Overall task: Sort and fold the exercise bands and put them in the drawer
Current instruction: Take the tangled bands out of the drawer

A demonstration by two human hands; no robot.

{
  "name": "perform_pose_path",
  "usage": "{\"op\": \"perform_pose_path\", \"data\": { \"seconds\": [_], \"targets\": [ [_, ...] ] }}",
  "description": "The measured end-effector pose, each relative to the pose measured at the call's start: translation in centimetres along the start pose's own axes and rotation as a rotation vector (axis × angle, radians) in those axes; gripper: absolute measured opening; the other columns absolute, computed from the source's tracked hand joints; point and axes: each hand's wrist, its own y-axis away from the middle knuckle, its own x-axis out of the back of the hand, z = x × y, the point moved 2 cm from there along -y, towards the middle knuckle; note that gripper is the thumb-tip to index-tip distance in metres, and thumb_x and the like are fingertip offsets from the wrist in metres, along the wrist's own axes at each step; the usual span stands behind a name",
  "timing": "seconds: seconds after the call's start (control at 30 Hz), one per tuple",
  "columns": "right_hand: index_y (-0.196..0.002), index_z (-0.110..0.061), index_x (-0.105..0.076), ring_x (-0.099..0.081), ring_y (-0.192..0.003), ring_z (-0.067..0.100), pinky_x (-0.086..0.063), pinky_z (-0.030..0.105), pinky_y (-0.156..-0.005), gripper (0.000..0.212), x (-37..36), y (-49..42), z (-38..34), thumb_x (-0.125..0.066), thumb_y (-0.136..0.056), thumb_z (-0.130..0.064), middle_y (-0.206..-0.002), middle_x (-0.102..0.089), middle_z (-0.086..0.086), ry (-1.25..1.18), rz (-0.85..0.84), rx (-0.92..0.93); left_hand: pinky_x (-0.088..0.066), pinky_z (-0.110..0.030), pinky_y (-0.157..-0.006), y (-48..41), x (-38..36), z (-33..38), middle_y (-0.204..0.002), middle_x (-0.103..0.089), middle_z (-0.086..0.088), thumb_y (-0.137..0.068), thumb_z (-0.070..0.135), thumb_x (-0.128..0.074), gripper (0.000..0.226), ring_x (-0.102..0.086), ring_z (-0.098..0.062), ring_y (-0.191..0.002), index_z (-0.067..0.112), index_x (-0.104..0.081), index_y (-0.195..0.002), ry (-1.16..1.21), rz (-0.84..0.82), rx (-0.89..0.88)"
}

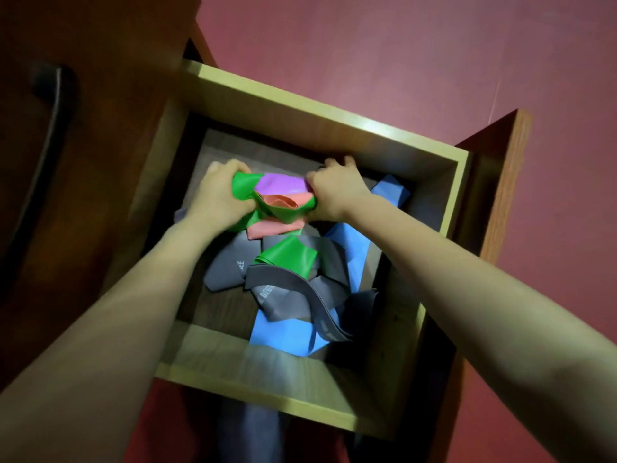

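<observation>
An open wooden drawer (pixel 320 111) holds a tangled heap of exercise bands. Both my hands are inside it, gripping one bunch of bands between them: green (pixel 243 188), purple (pixel 278 183) and salmon (pixel 283 203). My left hand (pixel 220 192) clutches the bunch's left end, my right hand (pixel 334 192) its right end. Below the bunch lie more salmon band (pixel 270 228), another green band (pixel 293 259), grey bands (pixel 227 265) with white lettering, and blue bands (pixel 283 332).
The drawer's dark wood front (pixel 497 182) stands at the right. The cabinet body with a dark handle (pixel 50 128) is at the left. The floor around is red (pixel 400 45). Bare drawer bottom (pixel 223 305) shows at the lower left.
</observation>
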Motion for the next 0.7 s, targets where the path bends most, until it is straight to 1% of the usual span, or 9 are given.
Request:
{"op": "perform_pose_path", "data": {
  "seconds": [0.1, 0.23, 0.3, 0.37, 0.43, 0.5, 0.57, 0.63, 0.7],
  "targets": [
    [-0.100, -0.007, -0.062, -0.058, -0.103, 0.036, -0.044, 0.034, -0.080, 0.035, -0.2, 2.4, 0.0, -0.062, -0.079, -0.034, -0.108, -0.065, 0.020, -0.233, -0.131, -0.040, -0.037, -0.007, -0.057, 2.3, -1.1, 1.0, -0.091, -0.054, -0.012, -0.071, -0.005, -0.063, 0.035, -0.050, -0.017, -0.084, 0.015, -0.050, -0.096, 0.325, -0.045, 0.112],
    [-0.103, -0.004, -0.061, -0.059, -0.101, 0.036, -0.045, 0.034, -0.077, 0.031, -1.0, 5.6, -0.1, -0.062, -0.079, -0.025, -0.109, -0.063, 0.023, -0.405, -0.241, -0.158, -0.044, -0.023, -0.073, 6.3, -3.0, 0.4, -0.113, -0.055, -0.013, -0.075, 0.003, -0.065, 0.051, -0.052, -0.019, -0.094, 0.016, -0.043, -0.119, 0.554, -0.208, 0.437],
    [-0.104, -0.006, -0.061, -0.058, -0.100, 0.034, -0.045, 0.034, -0.072, 0.036, -1.7, 7.4, -1.0, -0.064, -0.079, -0.031, -0.111, -0.058, 0.019, -0.195, -0.159, -0.136, -0.040, -0.032, -0.089, 7.6, -3.3, -0.2, -0.122, -0.056, -0.018, -0.073, 0.025, -0.067, 0.054, -0.052, -0.028, -0.109, 0.010, -0.049, -0.122, 0.239, -0.218, 0.440],
    [-0.086, -0.015, -0.068, -0.063, -0.089, 0.029, -0.050, 0.033, -0.066, 0.043, -2.4, 8.2, -1.4, -0.076, -0.058, -0.046, -0.100, -0.064, 0.010, 0.098, -0.073, -0.131, -0.033, -0.036, -0.098, 9.0, -3.3, -0.2, -0.124, -0.054, -0.017, -0.070, 0.040, -0.065, 0.059, -0.043, -0.033, -0.119, 0.013, -0.052, -0.121, -0.122, -0.162, 0.336],
    [-0.081, -0.020, -0.069, -0.062, -0.102, 0.030, -0.051, 0.051, -0.076, 0.047, -2.5, 8.4, -1.4, -0.078, -0.048, -0.053, -0.108, -0.065, 0.010, 0.136, -0.064, -0.244, -0.029, -0.038, -0.095, 10.2, -3.3, 0.2, -0.120, -0.054, -0.015, -0.073, 0.041, -0.064, 0.054, -0.041, -0.033, -0.118, 0.016, -0.054, -0.120, -0.257, -0.055, 0.237],
    [-0.112, -0.018, -0.056, -0.029, -0.135, 0.034, -0.033, 0.065, -0.095, 0.052, -3.6, 8.2, -1.3, -0.067, -0.072, -0.049, -0.144, -0.034, 0.015, -0.065, -0.115, -0.305, -0.026, -0.039, -0.085, 11.0, -3.3, 0.3, -0.101, -0.060, -0.016, -0.070, 0.043, -0.064, 0.046, -0.051, -0.034, -0.102, 0.013, -0.064, -0.106, -0.333, 0.063, 0.135],
    [-0.127, -0.017, -0.039, -0.005, -0.141, 0.033, -0.026, 0.063, -0.100, 0.056, -4.5, 8.5, -1.4, -0.058, -0.082, -0.043, -0.152, -0.009, 0.009, -0.355, -0.215, -0.424, -0.022, -0.039, -0.078, 11.5, -3.4, -0.2, -0.082, -0.062, -0.013, -0.063, 0.049, -0.060, 0.043, -0.057, -0.034, -0.083, 0.013, -0.070, -0.086, -0.397, 0.175, 0.056],
    [-0.125, -0.014, -0.039, -0.016, -0.134, 0.033, -0.035, 0.056, -0.096, 0.055, -4.7, 9.2, -2.1, -0.061, -0.080, -0.037, -0.144, -0.019, 0.011, -0.488, -0.169, -0.530, -0.022, -0.039, -0.084, 11.8, -3.2, -0.5, -0.085, -0.059, -0.012, -0.061, 0.053, -0.055, 0.044, -0.056, -0.034, -0.086, 0.016, -0.069, -0.079, -0.360, 0.209, 0.079],
    [-0.124, -0.015, -0.043, -0.028, -0.124, 0.034, -0.038, 0.050, -0.093, 0.051, -4.9, 9.9, -2.7, -0.061, -0.079, -0.031, -0.131, -0.032, 0.013, -0.596, -0.096, -0.610, -0.019, -0.048, -0.101, 12.0, -3.1, -0.8, -0.116, -0.052, -0.015, -0.061, 0.053, -0.063, 0.048, -0.044, -0.036, -0.115, 0.016, -0.065, -0.091, -0.249, 0.170, 0.221]
  ]
}}
